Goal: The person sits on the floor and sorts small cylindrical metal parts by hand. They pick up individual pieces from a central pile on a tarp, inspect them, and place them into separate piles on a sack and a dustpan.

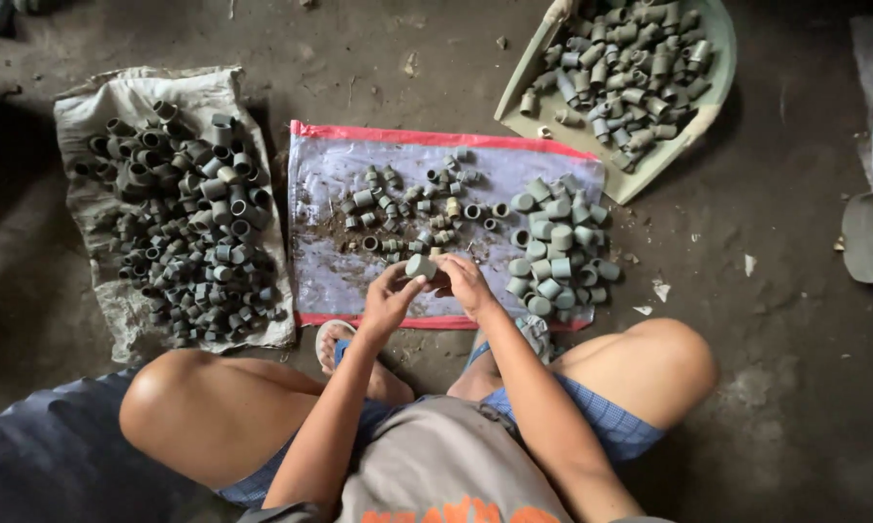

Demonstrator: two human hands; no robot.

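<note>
A squatting person pinches one short grey pipe fitting (420, 265) between both hands at the near edge of a red-bordered plastic sheet (332, 165) on the floor — the left hand (390, 295) closed on its left side, the right hand (464, 281) curled against its right, both equally close. Sorted grey fittings (556, 247) lie just right; a darker pile (180, 228) sits well left.
</note>
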